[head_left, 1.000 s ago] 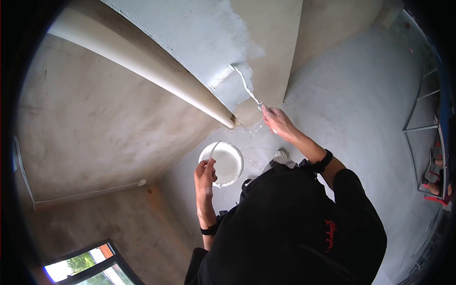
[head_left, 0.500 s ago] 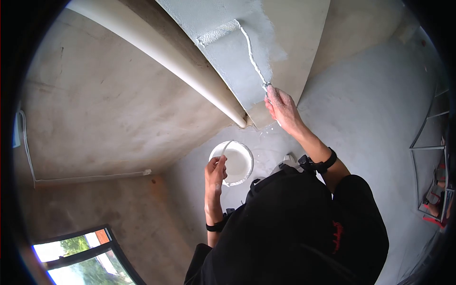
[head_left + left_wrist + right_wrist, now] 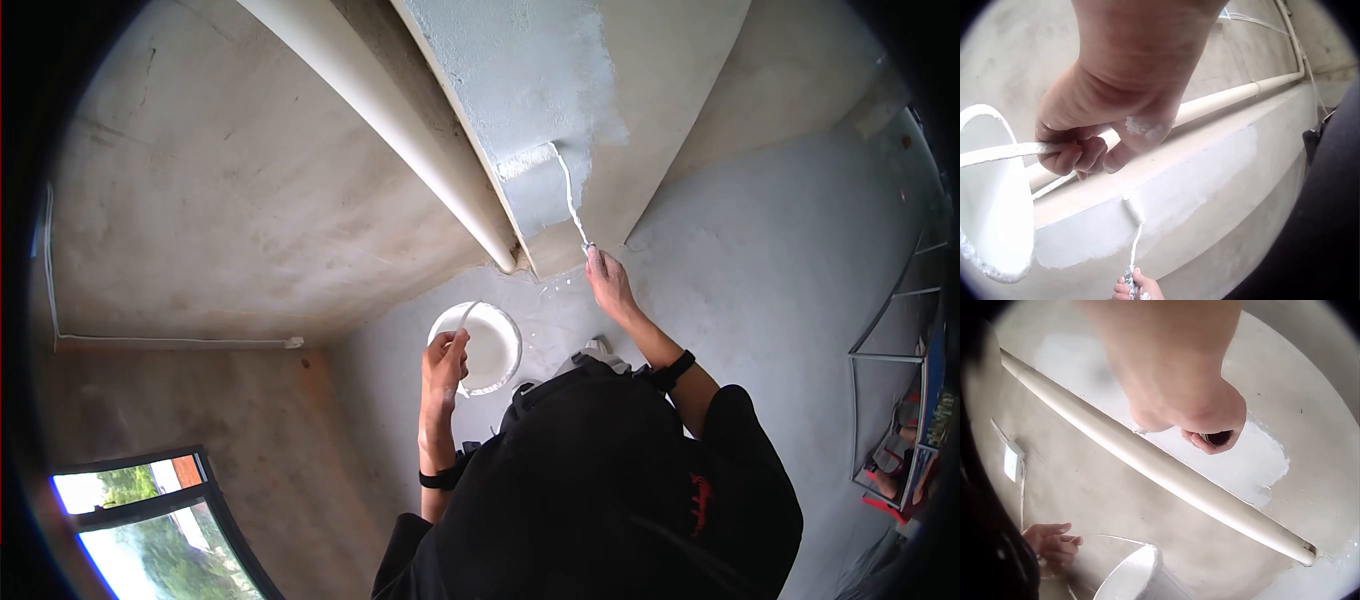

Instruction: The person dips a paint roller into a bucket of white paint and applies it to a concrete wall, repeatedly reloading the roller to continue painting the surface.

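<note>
In the head view my right hand [image 3: 610,285] grips the handle of a paint roller [image 3: 528,160], whose white sleeve lies on the wet, light painted patch [image 3: 545,85] of a wall face. The right wrist view shows the fingers of that hand [image 3: 1200,415] curled round the handle's dark hollow end; the roller head is hidden there. My left hand [image 3: 442,368] holds the handle of a white bucket [image 3: 516,345] containing white paint. In the left wrist view its fingers curl round the paint-coated handle [image 3: 1010,152], beside the bucket rim [image 3: 1019,187].
A pale pipe [image 3: 400,140] runs down the corner beside the painted face. White drips dot the grey floor [image 3: 740,290]. A window [image 3: 165,520] is at the lower left, a metal frame [image 3: 885,357] with items at the right. A cable [image 3: 170,342] runs along the left wall.
The roller first went up the wall face, then came back down towards the floor, with my right hand lowering too. My left hand still holds the bucket handle. The head view has shifted.
</note>
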`<act>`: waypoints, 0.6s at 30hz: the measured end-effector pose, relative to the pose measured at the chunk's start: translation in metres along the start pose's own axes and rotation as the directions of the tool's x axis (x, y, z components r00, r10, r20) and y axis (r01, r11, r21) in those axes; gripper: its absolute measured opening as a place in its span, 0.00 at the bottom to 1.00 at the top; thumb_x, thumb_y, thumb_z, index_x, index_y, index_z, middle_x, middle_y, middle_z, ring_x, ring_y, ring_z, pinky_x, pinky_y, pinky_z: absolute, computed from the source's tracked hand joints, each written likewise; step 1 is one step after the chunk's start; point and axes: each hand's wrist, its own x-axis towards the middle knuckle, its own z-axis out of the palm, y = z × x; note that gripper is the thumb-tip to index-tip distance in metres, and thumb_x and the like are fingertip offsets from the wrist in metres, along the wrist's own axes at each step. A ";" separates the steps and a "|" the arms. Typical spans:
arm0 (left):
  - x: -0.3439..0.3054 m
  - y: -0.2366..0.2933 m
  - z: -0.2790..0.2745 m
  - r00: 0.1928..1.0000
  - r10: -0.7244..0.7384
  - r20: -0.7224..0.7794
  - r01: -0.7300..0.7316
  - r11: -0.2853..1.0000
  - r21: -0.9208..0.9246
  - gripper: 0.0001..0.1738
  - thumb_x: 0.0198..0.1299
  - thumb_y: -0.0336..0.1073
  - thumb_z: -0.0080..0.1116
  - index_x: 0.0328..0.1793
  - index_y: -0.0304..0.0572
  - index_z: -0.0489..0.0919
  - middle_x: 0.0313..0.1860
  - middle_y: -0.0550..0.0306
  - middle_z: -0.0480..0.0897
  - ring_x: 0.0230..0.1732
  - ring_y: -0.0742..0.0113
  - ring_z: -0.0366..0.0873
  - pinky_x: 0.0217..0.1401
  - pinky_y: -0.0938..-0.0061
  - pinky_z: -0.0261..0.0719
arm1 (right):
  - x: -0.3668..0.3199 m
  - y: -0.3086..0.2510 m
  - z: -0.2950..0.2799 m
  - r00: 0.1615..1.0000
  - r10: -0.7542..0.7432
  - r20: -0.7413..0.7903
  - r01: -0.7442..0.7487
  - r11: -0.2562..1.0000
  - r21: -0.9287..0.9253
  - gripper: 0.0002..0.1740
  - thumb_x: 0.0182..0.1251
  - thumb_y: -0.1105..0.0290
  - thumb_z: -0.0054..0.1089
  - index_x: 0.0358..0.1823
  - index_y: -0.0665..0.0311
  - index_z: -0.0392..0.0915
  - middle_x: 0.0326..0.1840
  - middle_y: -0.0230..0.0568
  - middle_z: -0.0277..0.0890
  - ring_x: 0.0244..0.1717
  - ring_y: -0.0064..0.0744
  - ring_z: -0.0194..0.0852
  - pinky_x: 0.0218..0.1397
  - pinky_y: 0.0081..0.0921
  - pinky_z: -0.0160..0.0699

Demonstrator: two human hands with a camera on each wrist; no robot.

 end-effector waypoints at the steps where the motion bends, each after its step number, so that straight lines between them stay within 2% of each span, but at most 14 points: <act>1: -0.001 0.000 0.000 1.000 0.001 -0.002 -0.001 1.000 0.005 0.17 0.66 0.43 0.59 0.42 0.31 0.77 0.21 0.70 0.65 0.19 0.83 0.57 0.20 0.82 0.53 | -0.001 0.004 -0.001 1.000 0.002 0.001 -0.002 1.000 -0.001 0.30 0.76 0.46 0.40 0.29 0.67 0.72 0.21 0.46 0.71 0.27 0.45 0.73 0.36 0.39 0.71; 3: 0.000 0.001 0.000 1.000 -0.003 -0.002 0.003 1.000 0.003 0.17 0.67 0.42 0.58 0.43 0.30 0.77 0.20 0.71 0.63 0.19 0.83 0.56 0.20 0.82 0.52 | -0.003 0.013 -0.004 1.000 0.024 -0.013 -0.026 0.993 -0.116 0.29 0.76 0.47 0.40 0.32 0.68 0.73 0.26 0.52 0.76 0.33 0.52 0.77 0.40 0.43 0.73; 7: -0.002 0.003 0.001 1.000 0.001 -0.012 -0.001 1.000 0.012 0.17 0.68 0.41 0.57 0.44 0.29 0.76 0.20 0.71 0.62 0.19 0.83 0.55 0.20 0.82 0.52 | 0.001 0.053 0.002 0.998 0.038 -0.054 -0.048 0.976 -0.213 0.31 0.75 0.45 0.40 0.28 0.67 0.73 0.23 0.50 0.73 0.27 0.49 0.72 0.36 0.41 0.70; 9: -0.002 0.003 0.001 1.000 0.003 -0.004 -0.003 1.000 0.008 0.17 0.68 0.41 0.57 0.44 0.29 0.76 0.20 0.71 0.62 0.19 0.83 0.55 0.20 0.82 0.52 | -0.001 0.063 0.003 0.993 -0.079 -0.085 0.041 0.926 -0.375 0.32 0.74 0.44 0.40 0.32 0.68 0.75 0.30 0.57 0.78 0.36 0.59 0.76 0.41 0.47 0.71; 10: -0.002 0.003 0.001 1.000 0.006 0.005 -0.006 1.000 0.005 0.17 0.68 0.41 0.57 0.44 0.29 0.76 0.20 0.71 0.62 0.19 0.83 0.55 0.21 0.82 0.52 | 0.000 0.069 0.005 0.994 -0.076 -0.082 0.040 0.926 -0.376 0.32 0.74 0.44 0.40 0.32 0.68 0.75 0.30 0.57 0.78 0.36 0.59 0.76 0.41 0.47 0.71; 12: -0.003 0.005 0.002 1.000 0.006 0.000 -0.006 1.000 0.009 0.17 0.68 0.41 0.57 0.44 0.29 0.76 0.20 0.71 0.62 0.19 0.83 0.55 0.20 0.82 0.52 | 0.005 0.080 0.009 0.984 0.152 -0.096 -0.176 0.926 -0.333 0.34 0.74 0.43 0.39 0.33 0.70 0.76 0.35 0.63 0.78 0.42 0.67 0.75 0.45 0.52 0.70; 16: -0.003 0.006 0.003 1.000 -0.005 -0.005 0.006 1.000 0.012 0.17 0.68 0.41 0.57 0.44 0.29 0.76 0.20 0.71 0.62 0.19 0.83 0.55 0.20 0.82 0.52 | 0.013 0.101 0.014 0.973 0.213 -0.090 -0.232 0.907 -0.352 0.36 0.73 0.40 0.37 0.33 0.70 0.77 0.35 0.65 0.78 0.43 0.67 0.75 0.47 0.52 0.71; 18: -0.002 0.005 0.003 1.000 -0.011 -0.007 0.011 1.000 0.017 0.17 0.68 0.41 0.57 0.45 0.29 0.76 0.20 0.71 0.62 0.19 0.83 0.55 0.21 0.82 0.52 | 0.019 0.107 0.015 0.963 0.269 -0.021 -0.256 0.886 -0.386 0.37 0.73 0.42 0.36 0.39 0.73 0.79 0.42 0.72 0.77 0.50 0.69 0.74 0.57 0.52 0.71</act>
